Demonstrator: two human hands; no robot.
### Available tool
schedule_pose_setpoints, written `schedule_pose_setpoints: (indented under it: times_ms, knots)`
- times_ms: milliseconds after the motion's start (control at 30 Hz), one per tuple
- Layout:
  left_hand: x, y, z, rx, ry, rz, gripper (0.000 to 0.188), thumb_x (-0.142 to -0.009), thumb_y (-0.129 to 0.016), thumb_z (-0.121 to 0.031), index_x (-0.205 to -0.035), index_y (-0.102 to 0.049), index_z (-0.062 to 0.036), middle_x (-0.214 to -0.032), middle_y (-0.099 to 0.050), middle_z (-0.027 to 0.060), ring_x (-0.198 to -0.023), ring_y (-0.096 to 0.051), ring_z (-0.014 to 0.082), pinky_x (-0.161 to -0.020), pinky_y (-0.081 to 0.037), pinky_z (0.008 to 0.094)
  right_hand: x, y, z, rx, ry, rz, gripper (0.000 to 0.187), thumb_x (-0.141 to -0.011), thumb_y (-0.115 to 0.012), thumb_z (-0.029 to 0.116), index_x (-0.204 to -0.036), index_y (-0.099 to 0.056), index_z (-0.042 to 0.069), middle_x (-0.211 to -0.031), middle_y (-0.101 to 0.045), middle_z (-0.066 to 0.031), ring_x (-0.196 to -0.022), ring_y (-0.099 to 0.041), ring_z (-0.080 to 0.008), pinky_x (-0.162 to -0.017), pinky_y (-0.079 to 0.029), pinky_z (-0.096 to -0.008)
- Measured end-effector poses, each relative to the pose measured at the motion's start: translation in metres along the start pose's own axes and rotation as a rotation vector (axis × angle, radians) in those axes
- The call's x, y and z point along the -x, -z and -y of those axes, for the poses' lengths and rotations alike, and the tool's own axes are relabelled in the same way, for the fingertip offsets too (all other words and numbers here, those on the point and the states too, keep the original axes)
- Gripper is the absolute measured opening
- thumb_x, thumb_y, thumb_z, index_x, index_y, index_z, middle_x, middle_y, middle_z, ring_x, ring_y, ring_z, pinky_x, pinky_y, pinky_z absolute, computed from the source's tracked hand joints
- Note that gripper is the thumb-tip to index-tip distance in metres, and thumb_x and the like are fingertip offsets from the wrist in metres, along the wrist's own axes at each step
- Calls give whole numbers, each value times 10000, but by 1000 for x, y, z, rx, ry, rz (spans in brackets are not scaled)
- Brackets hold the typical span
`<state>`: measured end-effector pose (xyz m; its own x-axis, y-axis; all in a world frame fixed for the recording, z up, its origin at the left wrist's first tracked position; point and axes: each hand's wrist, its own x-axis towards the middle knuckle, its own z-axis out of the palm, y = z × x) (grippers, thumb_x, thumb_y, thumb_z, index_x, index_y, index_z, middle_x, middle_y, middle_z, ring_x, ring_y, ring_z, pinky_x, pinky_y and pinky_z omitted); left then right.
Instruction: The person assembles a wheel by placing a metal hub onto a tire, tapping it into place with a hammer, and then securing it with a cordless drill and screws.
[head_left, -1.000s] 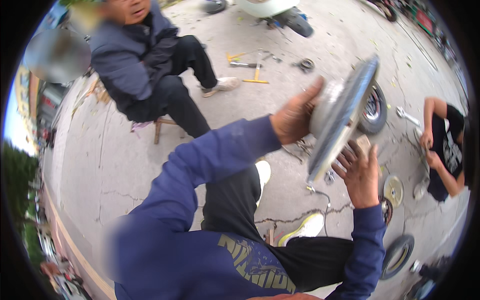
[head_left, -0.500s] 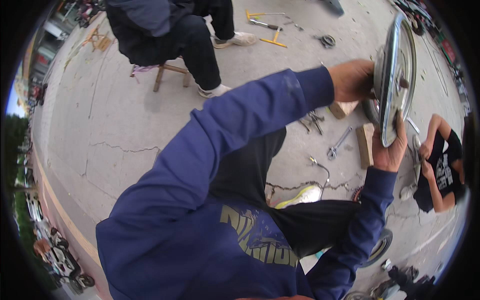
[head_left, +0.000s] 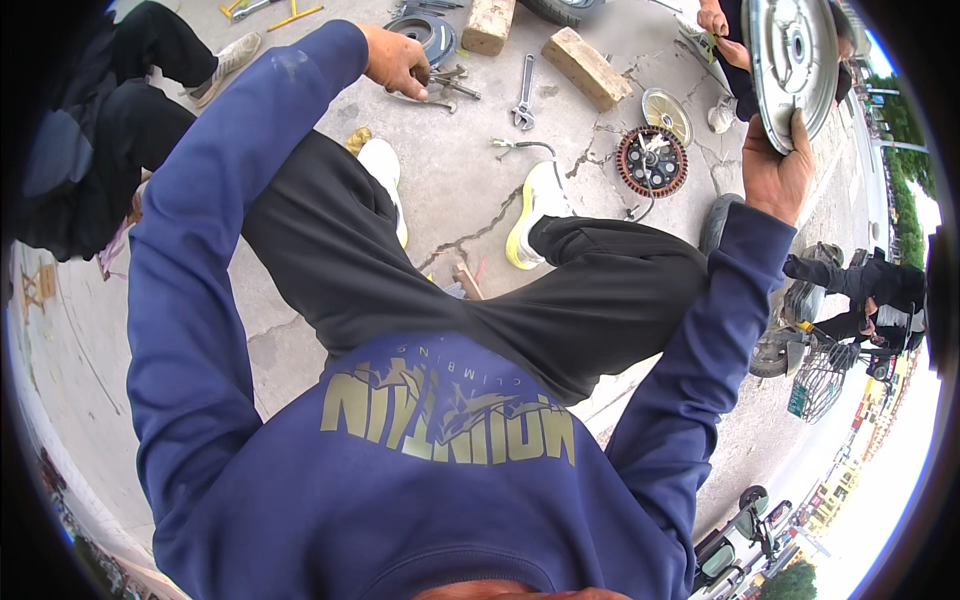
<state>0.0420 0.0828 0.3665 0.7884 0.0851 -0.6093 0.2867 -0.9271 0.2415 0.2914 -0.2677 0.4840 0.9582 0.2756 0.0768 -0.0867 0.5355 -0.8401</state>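
Note:
My right hand [head_left: 778, 172] grips the lower rim of a round silver metal hub cover [head_left: 797, 72], raised and tilted at the upper right. Its thumb lies against the face with the central hole. My left hand [head_left: 398, 62] reaches down to a small cluster of metal tools [head_left: 455, 84] on the ground. Its fingers are curled together at a thin metal piece [head_left: 425, 102]; what they hold is partly hidden. Beside that hand lies a dark grey round wheel part [head_left: 432, 38]. An adjustable wrench [head_left: 524, 95] lies farther right.
Two wooden blocks [head_left: 586, 68] lie ahead, near a tyre [head_left: 562, 8]. A motor stator [head_left: 652, 162] with a cable and another round cover [head_left: 667, 115] lie on the cracked pavement. One person sits at left; another person's hands [head_left: 725, 38] work at upper right. Motorbikes stand beyond.
My left hand has let go of the hub cover and moved down to the tools on the ground. My right hand still holds the cover. The view has turned.

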Motion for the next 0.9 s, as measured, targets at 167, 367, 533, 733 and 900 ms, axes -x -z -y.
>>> schedule_pose_setpoints:
  times_ms: [167,367,533,733,900]
  knots:
    - [-49,-9,-75,-451,-167,-20,421,-826,-727,-369,-1021,-738,4,-999,-727,209,-975,-702,358,-853,-557,452,-13,36,-13,5,5,-1,341,-1012,-563,100,-1336,-532,-4,-1315,-627,-134,-1192,-618,-265,-1055,-485,-451]
    - [-141,-189,-168,-358,-512,598,432,-840,-689,-387,-1082,-755,-34,-1068,-739,175,-1014,-693,337,-870,-534,433,-64,-7,-22,516,-120,1,301,-991,-604,112,-1270,-573,5,-1140,-687,-143,-978,-700,-243,-820,-602,-429]
    - [-169,-310,-187,-241,-843,1056,549,-874,-644,-514,-1246,-707,-115,-1226,-689,180,-1158,-630,354,-1014,-450,472,-153,49,-81,1148,-124,194,353,-958,-680,201,-1198,-655,-57,-1036,-715,-83,-918,-654,-126,-863,-474,-245]
    - [-186,-364,-152,12,-887,1296,562,-893,-649,-404,-1396,-590,-159,-1240,-677,171,-1136,-647,329,-988,-483,455,-265,83,-233,1533,-251,774,375,-983,-638,248,-1184,-651,-68,-935,-717,-103,-874,-629,-132,-810,-506,-301]
    - [-193,-332,-118,241,-822,1400,553,-902,-639,-382,-1408,-576,-166,-1244,-676,158,-1137,-647,312,-991,-482,454,-227,96,-373,884,-749,646,330,-982,-655,145,-1251,-608,-41,-1065,-701,-58,-943,-608,-98,-849,-509,-287]
